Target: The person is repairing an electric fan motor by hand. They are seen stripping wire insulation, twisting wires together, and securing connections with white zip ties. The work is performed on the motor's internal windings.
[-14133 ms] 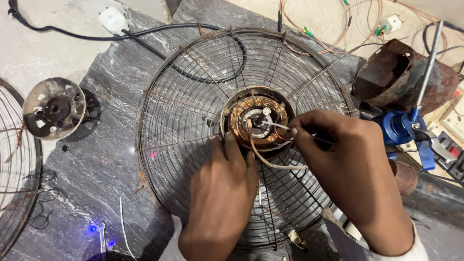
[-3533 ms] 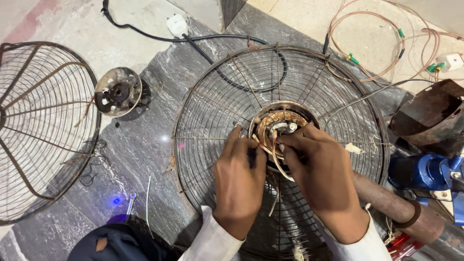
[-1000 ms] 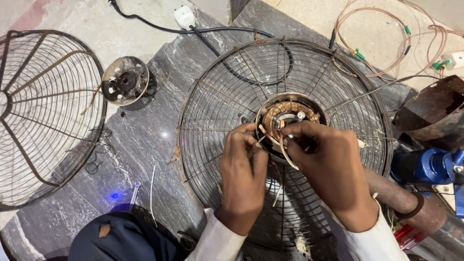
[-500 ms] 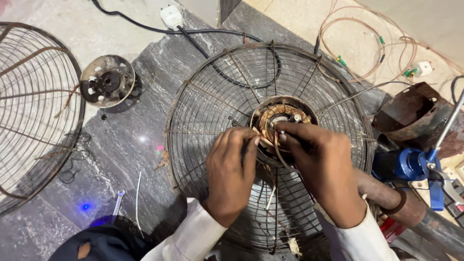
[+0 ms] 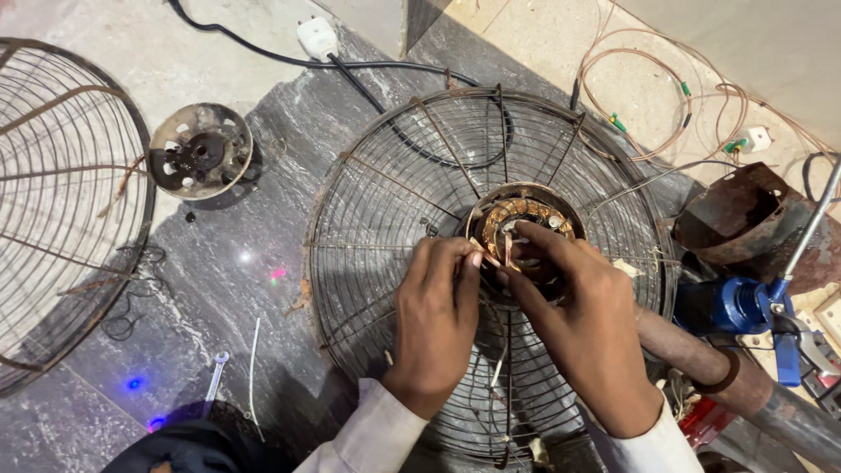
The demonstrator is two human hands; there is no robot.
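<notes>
Since half a second ago your view has drifted, sliding the fan guard [image 5: 399, 188] rightward. No labels show; a white plug [image 5: 317, 37] lies up top. Your left hand [image 5: 435, 320] and right hand [image 5: 589, 328] hide much of the copper-wound motor [image 5: 524, 215], fingertips pinched on thin wires [image 5: 487, 255] at its near edge.

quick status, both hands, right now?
Left hand: fingers closed, pinching thin wires at the fan motor winding.
Right hand: fingers curled onto the same winding; whether it holds anything cannot be told.
</notes>
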